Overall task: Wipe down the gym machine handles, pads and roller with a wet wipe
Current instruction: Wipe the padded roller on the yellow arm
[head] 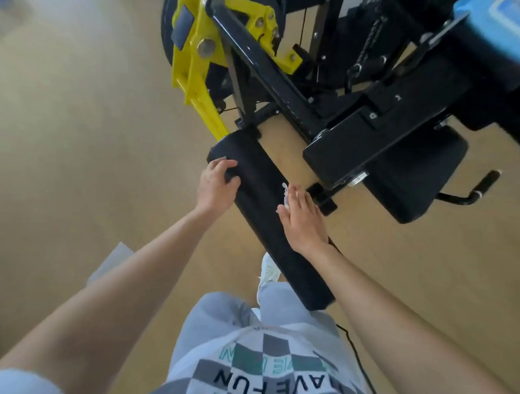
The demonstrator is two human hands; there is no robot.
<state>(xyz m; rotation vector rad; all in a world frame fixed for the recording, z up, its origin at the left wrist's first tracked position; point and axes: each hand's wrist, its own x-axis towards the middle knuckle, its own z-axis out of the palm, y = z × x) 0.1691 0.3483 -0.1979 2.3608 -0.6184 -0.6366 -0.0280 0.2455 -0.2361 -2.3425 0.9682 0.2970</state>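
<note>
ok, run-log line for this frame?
step: wiping roller | left hand: grips roller end | right hand: presses wet wipe flat on roller

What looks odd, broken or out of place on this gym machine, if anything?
Nothing stands out. The black roller looks whole. The left hand grips its far end, and the right hand presses a white wet wipe flat against its side. The seat pad and yellow frame show no visible damage, though the top right is blurred.

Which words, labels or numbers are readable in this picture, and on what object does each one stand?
"AVE FUN": on the person's checkered shirt, seen upside down; the first letter is hidden by a fold.
Pale green letters on the same shirt: too faint to read.
Blue packet at top right, printed label: too blurred to read.
Gym machine: no readable text.
</note>
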